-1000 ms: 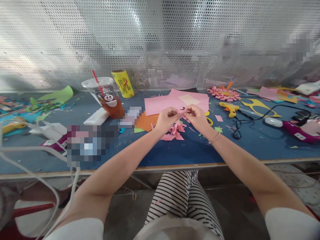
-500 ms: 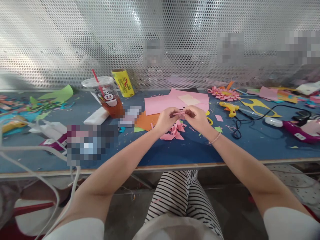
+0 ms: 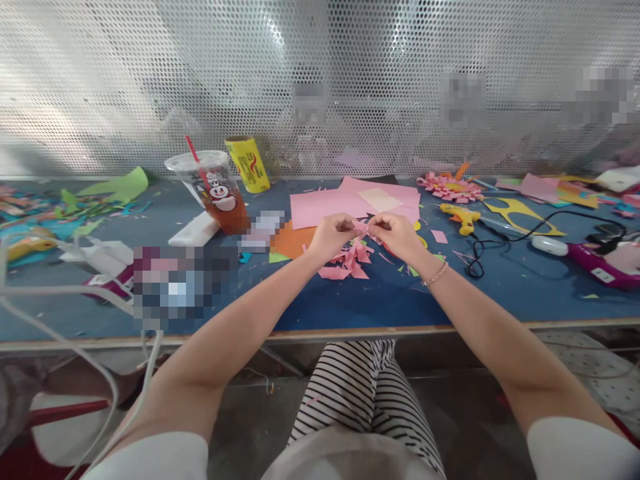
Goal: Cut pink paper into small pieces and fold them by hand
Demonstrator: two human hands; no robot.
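Observation:
Between my two hands is a small strip of pink paper, pinched at both ends by closed fingertips. My left hand grips its left end; my right hand has the right end, and a thin bracelet circles that wrist. Just below lies a heap of cut pink paper pieces on the blue table. Behind my hands are larger pink paper sheets. An orange paper sheet lies left of my left hand. My fingers partly hide the strip.
A plastic drink cup with a red straw and a yellow can-shaped container stand back left. To the right are a yellow glue gun with a black cord, a fringed pink paper flower and a purple tool. White cables run at left.
The pink strip, seen thin and edge-on before, now shows more of its face between my fingertips. My right hand has shifted slightly to the right.

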